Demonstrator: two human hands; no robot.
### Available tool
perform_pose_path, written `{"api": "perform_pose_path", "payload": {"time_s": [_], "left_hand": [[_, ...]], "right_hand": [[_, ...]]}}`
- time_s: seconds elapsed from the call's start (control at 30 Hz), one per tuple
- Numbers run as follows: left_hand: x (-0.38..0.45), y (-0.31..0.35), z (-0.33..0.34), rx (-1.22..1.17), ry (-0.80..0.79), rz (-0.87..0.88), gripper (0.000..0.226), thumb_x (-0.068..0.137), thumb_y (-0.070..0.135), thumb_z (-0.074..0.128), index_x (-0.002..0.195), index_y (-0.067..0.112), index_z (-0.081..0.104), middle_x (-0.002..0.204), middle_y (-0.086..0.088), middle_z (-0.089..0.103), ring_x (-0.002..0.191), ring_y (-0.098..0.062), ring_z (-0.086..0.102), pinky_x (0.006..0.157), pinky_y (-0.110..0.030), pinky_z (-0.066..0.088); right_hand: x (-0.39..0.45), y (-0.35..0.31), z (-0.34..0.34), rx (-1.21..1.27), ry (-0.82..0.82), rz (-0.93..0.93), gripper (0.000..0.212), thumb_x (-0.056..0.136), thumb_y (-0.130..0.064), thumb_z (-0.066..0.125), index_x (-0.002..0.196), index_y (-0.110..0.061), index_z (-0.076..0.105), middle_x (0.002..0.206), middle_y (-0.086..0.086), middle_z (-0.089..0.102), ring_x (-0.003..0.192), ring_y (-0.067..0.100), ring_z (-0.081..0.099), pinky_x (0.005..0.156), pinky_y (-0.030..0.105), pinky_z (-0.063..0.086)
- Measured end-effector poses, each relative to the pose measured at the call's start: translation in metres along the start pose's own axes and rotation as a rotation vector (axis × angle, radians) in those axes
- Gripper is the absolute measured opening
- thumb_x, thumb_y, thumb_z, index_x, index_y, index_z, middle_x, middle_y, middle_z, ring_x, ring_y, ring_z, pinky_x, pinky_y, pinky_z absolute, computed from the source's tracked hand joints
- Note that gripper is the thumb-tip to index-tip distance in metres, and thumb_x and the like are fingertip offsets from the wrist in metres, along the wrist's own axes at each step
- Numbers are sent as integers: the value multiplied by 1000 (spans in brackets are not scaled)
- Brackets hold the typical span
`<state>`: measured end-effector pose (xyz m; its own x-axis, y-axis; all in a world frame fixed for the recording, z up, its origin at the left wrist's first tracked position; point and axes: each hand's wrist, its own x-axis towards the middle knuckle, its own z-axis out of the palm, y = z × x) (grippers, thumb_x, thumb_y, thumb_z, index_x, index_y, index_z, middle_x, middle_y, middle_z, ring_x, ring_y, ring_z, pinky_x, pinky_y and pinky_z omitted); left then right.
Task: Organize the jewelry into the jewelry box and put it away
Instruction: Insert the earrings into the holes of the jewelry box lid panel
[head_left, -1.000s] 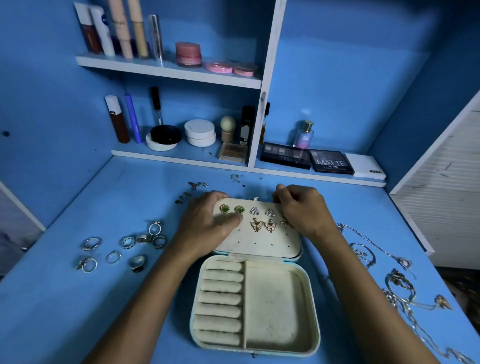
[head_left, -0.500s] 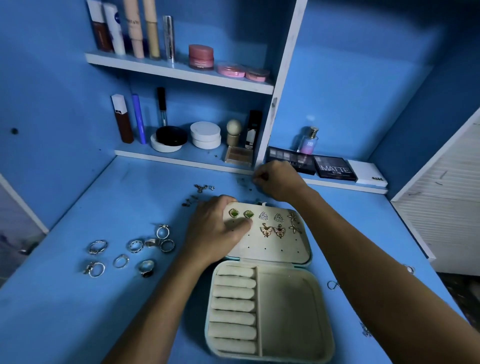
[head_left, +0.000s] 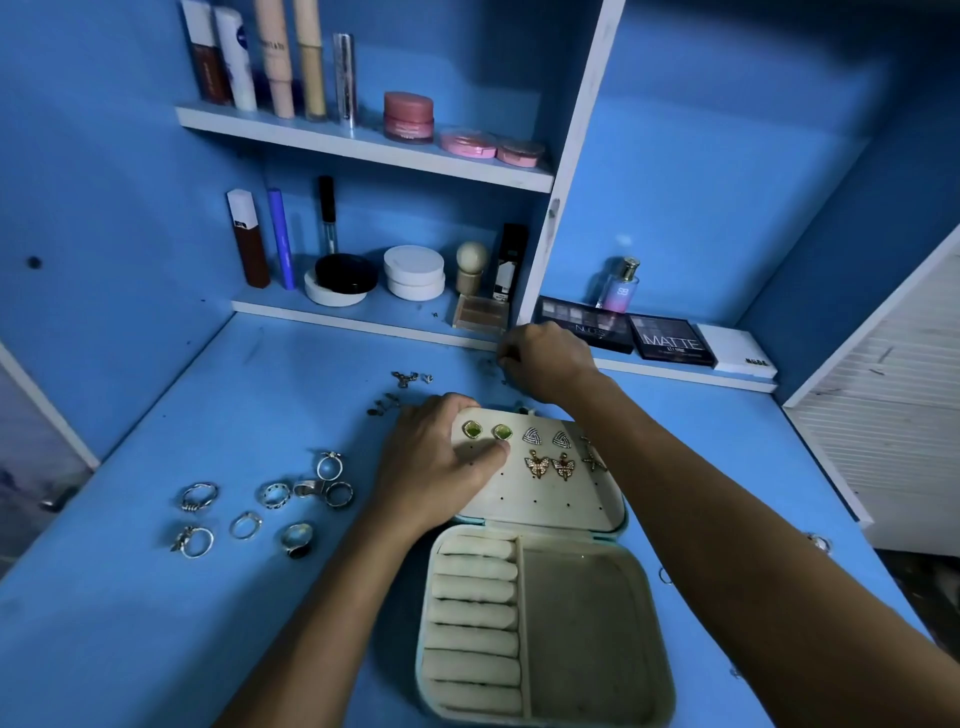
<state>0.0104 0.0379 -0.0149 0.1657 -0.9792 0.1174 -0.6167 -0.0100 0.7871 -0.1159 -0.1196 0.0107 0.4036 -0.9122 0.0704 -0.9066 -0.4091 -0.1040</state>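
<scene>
Dim blue desk (head_left: 156, 597) with white-edged shelves (head_left: 363, 150)

There is one view only, from a camera worn on the person's head. It looks forward and steeply down over both forearms onto the blue table (head_left: 156, 597), close enough that the open jewelry box (head_left: 587, 623) fills the lower middle. The wide lens bends the edges and also takes in the shelves (head_left: 363, 148) on the back wall.
</scene>
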Motion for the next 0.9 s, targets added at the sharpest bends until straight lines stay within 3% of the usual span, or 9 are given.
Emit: {"api": "perform_pose_path", "payload": {"time_s": [0.13,0.27,0.37,0.43,0.53,0.67,0.9], "left_hand": [[1,-1,0,-10,-7,0,46,86,40,70,126,24,55,107,14,41,124,-17,41,102,-28,34],[2,-2,-1,-40,-20,-11,46,85,40,70,126,25,55,106,18,43,124,-16,42,104,-31,36],[2,-4,-2,-84,-38,-20,45,84,40,72,124,27,56,100,27,41,122,-16,43,104,-39,42],[2,-5,-2,-83,-35,-11,45,84,40,73,123,27,57,103,23,44,122,-15,43,105,-39,39],[2,-6,-3,-99,-38,-22,46,83,42,73,124,28,56,110,19,45,124,-13,42,107,-37,37],[2,-5,-4,-141,-48,-32,54,71,57,68,118,35,57,115,21,52,121,-13,47,104,-41,42],[-2,0,-10,-147,-18,19,49,73,53,73,117,39,56,113,27,50,122,-11,45,104,-40,41]], "right_hand": [[-2,3,-1,63,-31,7,21,94,-24,49,102,-25,69,105,4,70,94,29,65,69,31,50],[-10,11,-9,249,-45,19,14,89,-18,56,82,-21,68,92,1,71,88,23,66,73,31,56],[-18,17,-18,391,-31,43,16,87,-11,61,74,-12,71,67,-11,68,64,5,63,55,13,47],[-26,22,-23,565,-75,98,17,86,-6,67,72,-14,71,58,-13,67,49,-3,58,53,13,48],[-38,28,-31,784,-111,150,14,85,-2,74,76,-11,69,71,4,72,56,7,65,60,22,56],[-56,37,-40,940,-69,164,15,88,6,68,78,-6,68,71,7,70,67,21,65,59,19,57],[-80,58,-49,962,-3,186,18,91,3,66,82,-12,72,78,4,71,71,11,68,70,18,59]]}}
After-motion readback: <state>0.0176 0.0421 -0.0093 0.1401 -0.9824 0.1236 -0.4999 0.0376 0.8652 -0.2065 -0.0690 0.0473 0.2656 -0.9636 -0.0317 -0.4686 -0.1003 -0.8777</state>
